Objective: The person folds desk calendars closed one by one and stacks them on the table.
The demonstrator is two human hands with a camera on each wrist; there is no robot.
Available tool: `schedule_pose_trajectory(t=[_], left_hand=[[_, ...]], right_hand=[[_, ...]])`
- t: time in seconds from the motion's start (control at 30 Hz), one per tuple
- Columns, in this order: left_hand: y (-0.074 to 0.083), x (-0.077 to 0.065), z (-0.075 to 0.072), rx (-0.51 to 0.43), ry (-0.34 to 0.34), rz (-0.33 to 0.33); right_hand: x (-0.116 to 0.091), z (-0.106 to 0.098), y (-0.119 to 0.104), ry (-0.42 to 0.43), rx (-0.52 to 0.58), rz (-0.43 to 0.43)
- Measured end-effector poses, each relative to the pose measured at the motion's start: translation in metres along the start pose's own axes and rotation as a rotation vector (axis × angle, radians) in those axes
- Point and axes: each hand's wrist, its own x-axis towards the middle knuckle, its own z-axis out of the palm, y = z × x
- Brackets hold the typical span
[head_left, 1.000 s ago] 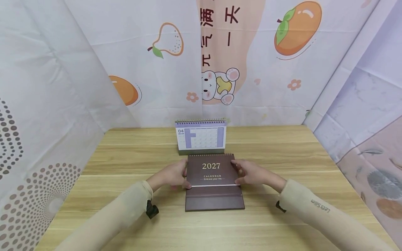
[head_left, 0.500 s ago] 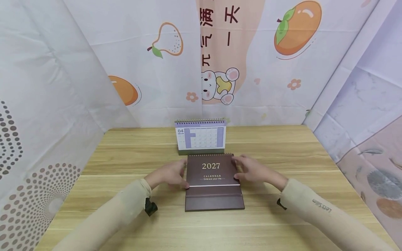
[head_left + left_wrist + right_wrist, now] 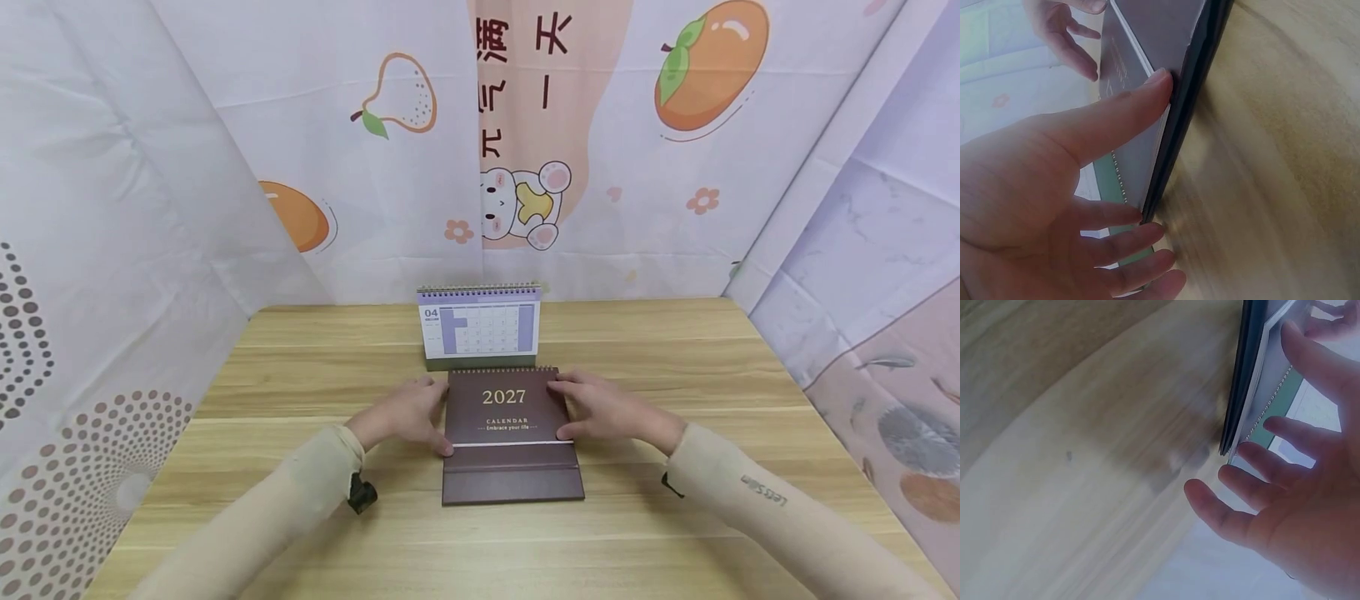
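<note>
A dark brown desk calendar (image 3: 506,410) with "2027" in gold lies on the wooden table, its spiral binding at the far side and a plain brown flap (image 3: 513,483) toward me. My left hand (image 3: 408,412) is at its left side; in the left wrist view the thumb (image 3: 1147,94) touches the edge by the cover's white line, and the other fingers extend past the far corner. On the right side, my right hand (image 3: 603,410) has its thumb and forefinger at the cover's edge. Its fingers (image 3: 1219,509) are spread and loosely bent in the right wrist view.
A white and purple desk calendar (image 3: 487,329) marked "04" stands upright right behind the brown one. The wooden table (image 3: 315,367) ends at a printed curtain (image 3: 300,75) at the back. More cloth hangs on both sides.
The brown calendar stays in place. My right hand drew slightly off its edge, then came back onto it. My left hand shifted a little, its thumb still at the left edge.
</note>
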Motion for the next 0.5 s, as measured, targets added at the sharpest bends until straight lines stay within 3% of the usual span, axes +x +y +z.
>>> schedule_pose_trajectory(t=[0.23, 0.5], left_hand=[[0.0004, 0.0021, 0.0025, 0.019, 0.0, 0.012], [0.0011, 0.0047, 0.0034, 0.068, -0.007, -0.008]], right_hand=[[0.0002, 0.0049, -0.0007, 0.005, -0.029, -0.018], [0.001, 0.0071, -0.0032, -0.03, -0.053, 0.017]])
